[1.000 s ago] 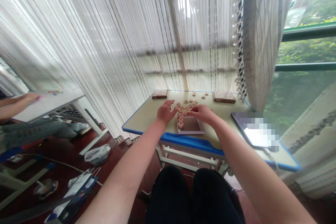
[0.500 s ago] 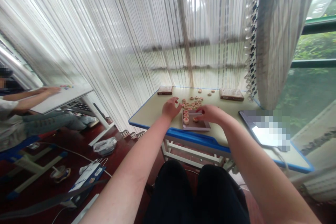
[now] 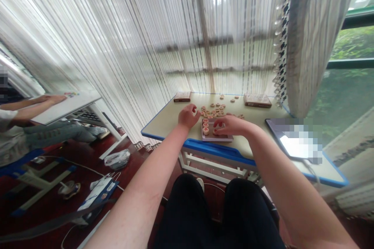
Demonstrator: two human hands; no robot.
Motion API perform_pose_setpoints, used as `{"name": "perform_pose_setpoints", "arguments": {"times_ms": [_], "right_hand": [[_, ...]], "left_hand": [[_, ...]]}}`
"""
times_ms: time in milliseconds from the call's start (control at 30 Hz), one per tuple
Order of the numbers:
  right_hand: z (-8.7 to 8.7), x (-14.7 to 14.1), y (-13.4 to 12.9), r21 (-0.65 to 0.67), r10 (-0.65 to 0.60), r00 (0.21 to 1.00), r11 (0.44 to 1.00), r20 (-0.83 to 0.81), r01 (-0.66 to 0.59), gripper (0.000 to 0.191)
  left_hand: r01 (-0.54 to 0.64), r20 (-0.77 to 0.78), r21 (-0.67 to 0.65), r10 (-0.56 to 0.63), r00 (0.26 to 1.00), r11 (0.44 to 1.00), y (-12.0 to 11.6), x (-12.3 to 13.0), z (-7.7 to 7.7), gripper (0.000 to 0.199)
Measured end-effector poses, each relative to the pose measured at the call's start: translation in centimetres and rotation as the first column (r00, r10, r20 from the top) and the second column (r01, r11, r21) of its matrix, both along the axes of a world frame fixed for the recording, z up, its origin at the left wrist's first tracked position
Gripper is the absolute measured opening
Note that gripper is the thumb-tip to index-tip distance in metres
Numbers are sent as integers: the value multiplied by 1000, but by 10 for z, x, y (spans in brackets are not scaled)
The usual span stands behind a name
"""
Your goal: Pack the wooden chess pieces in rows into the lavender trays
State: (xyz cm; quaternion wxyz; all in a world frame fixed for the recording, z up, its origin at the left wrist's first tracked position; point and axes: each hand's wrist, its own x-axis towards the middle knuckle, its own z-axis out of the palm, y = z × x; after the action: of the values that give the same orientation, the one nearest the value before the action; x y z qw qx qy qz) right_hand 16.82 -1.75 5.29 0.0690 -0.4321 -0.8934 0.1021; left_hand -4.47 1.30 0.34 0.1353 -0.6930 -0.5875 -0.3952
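A shallow box (image 3: 217, 138) sits near the front edge of the desk, with a column of round wooden pieces (image 3: 205, 130) along its left side. My right hand (image 3: 229, 125) reaches over the box, its fingertips on a round piece (image 3: 215, 131) inside. Left of the box, my left hand (image 3: 188, 116) hovers above the desk with thumb and fingers apart and nothing between them. Behind the box lie many loose round pieces (image 3: 217, 109) in a cluster, some partly hidden by my right hand.
On the desk (image 3: 163, 126), a brown box (image 3: 182, 97) lies back left and another (image 3: 257, 100) back right. A tablet (image 3: 292, 142) with a cable rests at the right. At a table (image 3: 52, 113) on the left, a person's hands (image 3: 51, 99) rest near small coloured pieces.
My right hand has shifted slightly left over the box, with its fingers now around the piece there. My left hand stays beside the box. The whole view has tilted slightly.
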Motion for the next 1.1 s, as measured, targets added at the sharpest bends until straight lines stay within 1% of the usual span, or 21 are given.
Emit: {"name": "perform_pose_setpoints", "arguments": {"times_ms": [67,133,200,267,333,400,500,633,800,933,1000,1100], "right_hand": [[0,0,0,-30,13,1000,999,1,-13,27],[-1,-1,1,-50,13,1000,999,-6,-13,21],[-3,-2,0,-82,18,999,996,-36,-21,20],[-3,-3,-1,-138,60,995,988,-81,-71,20],[-2,-3,-2,-197,106,986,972,-128,-130,21],[-1,-2,-2,-222,104,983,966,-152,-136,23],[-1,-2,-1,-214,72,986,971,-151,-104,22],[-5,-4,2,-226,129,974,959,-189,-171,19],[-11,-9,1,-233,144,962,952,-232,-199,20],[-11,-10,1,-187,183,950,954,-253,-234,20],[-11,-10,1,-176,183,951,957,-249,-231,19],[-12,-10,2,-194,179,954,954,-240,-228,20]], "left_hand": [[-15,7,-5,15,1000,1000,-1,1,1,16],[-30,19,-16,31,999,999,-2,1,1,19],[-40,28,-38,41,999,998,-2,2,2,22],[-45,26,-60,47,999,997,-3,2,2,26],[-48,1,-81,48,999,996,-2,1,2,29],[-41,-36,-99,37,999,994,-1,1,1,31],[-5,-68,-113,-3,998,994,2,-1,-1,33],[30,-83,-133,-41,996,991,4,-3,-4,33],[24,-83,-136,-36,996,990,6,-4,-4,32],[7,-71,-149,-18,997,989,9,-3,-4,31],[12,-70,-153,-23,997,988,9,-3,-5,30],[11,-70,-163,-22,997,986,9,-4,-5,28]]}}
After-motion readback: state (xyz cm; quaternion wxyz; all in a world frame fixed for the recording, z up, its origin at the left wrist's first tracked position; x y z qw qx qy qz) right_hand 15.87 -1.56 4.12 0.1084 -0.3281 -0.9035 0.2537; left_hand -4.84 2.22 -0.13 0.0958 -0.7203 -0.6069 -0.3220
